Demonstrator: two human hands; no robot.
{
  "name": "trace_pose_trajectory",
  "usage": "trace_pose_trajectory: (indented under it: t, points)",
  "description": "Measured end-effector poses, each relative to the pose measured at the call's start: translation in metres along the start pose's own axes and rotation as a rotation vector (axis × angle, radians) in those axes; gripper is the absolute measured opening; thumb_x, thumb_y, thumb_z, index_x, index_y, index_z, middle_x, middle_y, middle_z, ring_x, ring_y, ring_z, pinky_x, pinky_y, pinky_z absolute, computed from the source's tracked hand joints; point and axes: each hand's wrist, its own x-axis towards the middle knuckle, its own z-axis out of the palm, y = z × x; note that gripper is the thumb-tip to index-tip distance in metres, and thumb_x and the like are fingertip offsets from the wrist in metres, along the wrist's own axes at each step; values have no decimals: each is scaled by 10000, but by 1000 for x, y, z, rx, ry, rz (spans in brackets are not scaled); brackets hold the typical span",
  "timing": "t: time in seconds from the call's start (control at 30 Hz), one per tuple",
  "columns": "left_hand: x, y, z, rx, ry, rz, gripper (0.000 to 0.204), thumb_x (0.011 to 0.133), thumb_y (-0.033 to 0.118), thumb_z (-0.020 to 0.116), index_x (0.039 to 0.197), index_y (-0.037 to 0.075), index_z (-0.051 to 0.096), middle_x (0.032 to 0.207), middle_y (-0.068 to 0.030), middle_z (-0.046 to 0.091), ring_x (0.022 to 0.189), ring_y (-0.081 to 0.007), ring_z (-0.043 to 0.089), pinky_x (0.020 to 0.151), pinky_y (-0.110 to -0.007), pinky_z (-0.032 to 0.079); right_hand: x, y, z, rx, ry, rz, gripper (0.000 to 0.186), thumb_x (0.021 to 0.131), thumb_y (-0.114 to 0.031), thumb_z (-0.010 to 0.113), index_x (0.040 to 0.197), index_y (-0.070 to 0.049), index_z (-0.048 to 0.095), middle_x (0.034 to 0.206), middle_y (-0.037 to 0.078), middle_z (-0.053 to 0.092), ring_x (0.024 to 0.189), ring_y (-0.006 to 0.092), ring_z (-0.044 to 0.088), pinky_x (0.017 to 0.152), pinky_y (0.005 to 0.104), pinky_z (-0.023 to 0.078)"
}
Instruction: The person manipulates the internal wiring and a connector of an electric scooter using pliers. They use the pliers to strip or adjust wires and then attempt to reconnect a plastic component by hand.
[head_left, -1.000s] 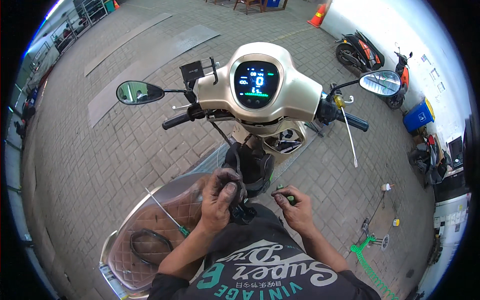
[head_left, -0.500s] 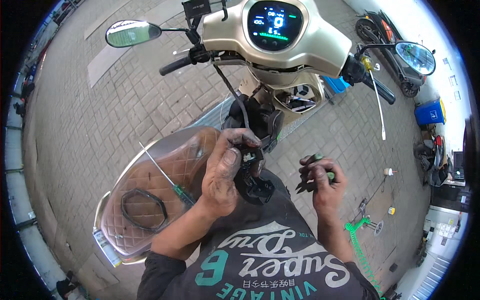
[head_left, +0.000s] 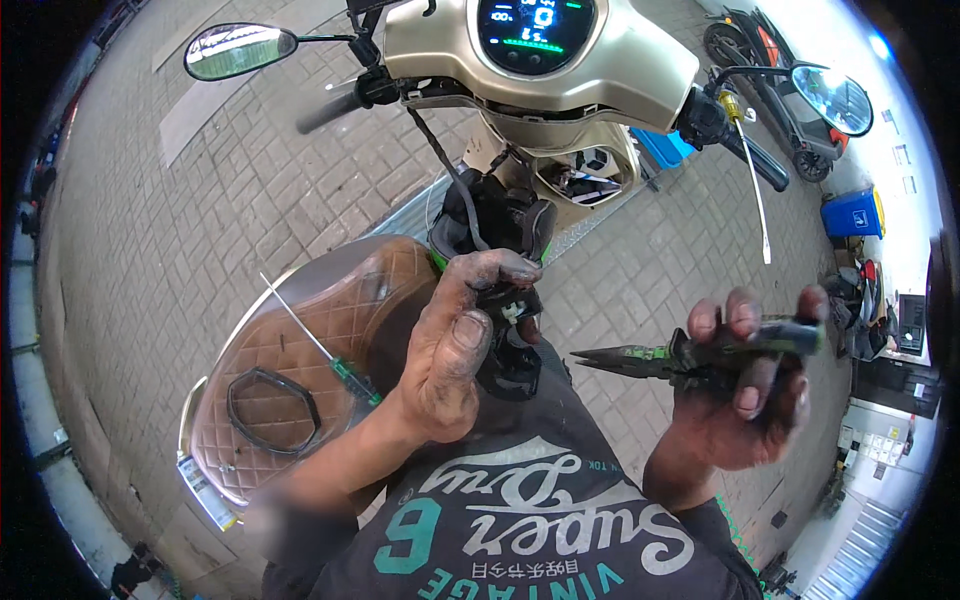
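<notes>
My left hand (head_left: 445, 370) grips a small black component (head_left: 515, 305) with a pale insert, above a loose black part (head_left: 510, 370) against my shirt. A dark cable (head_left: 460, 190) runs from the handlebar housing down behind that hand. My right hand (head_left: 750, 430) holds green-and-black long-nose pliers (head_left: 640, 364), jaws pointing left toward the component but apart from it; its fingers are curled round the handles. Left of me, the scooter's quilted brown seat (head_left: 370, 280) carries a green-handled screwdriver (head_left: 350, 380) and a black ring (head_left: 232, 410).
The scooter's champagne handlebar housing (head_left: 640, 70) fills the top, a yellow-handled screwdriver (head_left: 733, 110) hanging at its right. A spray can (head_left: 205, 490) lies by the seat. Along the right wall stand another scooter (head_left: 810, 160), a blue bin (head_left: 855, 215) and a blue crate (head_left: 660, 145).
My right hand has moved right and upward, turning the pliers so their jaws point left. My left hand has risen with the black component, which shows more. The whole view has shifted.
</notes>
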Motion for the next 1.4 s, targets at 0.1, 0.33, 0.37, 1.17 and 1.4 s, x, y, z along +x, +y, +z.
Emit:
trace_pose_trajectory:
  t: [0.1,0.33,0.37,1.17,1.4]
  points:
    - [-1,-1,-4,-22,-8,-17,425,900,323,412,1147,-21,441,992,-94,506,826,-151,504,750,-278,415,7,-3,21,-66,12,-29,672,855,-373,550,1384,-88,248,613,-60,594,1017,224,455,844,441,371]
    - [-4,4,-1,393,100,90,400,723,68,670,1085,-2,511,967,-116,578,858,-206,552,774,-307,443,18,7,24,100,-194,-46,513,918,-309,485,1333,-60,313,561,-12,538,1044,213,404,873,435,297]
    - [-3,4,-3,391,103,89,400,723,68,670,1085,-2,511,967,-116,578,858,-206,552,774,-307,443,19,9,24,109,-176,-50,496,928,-320,465,1325,-58,326,545,-11,522,1030,212,405,865,436,300]
    - [-5,3,-32,417,-23,252,456,746,193,533,1148,-9,457,1025,-147,570,845,-274,530,867,-434,322,23,28,31,-5,23,82,521,936,-443,387,1310,-82,354,557,-59,532,1015,226,454,847,448,342]
    - [-6,0,-32,390,12,255,429,749,210,503,1119,-4,478,951,-145,585,789,-268,538,852,-428,316,28,28,36,210,-68,51,492,937,-294,433,1320,-6,322,582,24,498,1039,222,399,871,427,309]
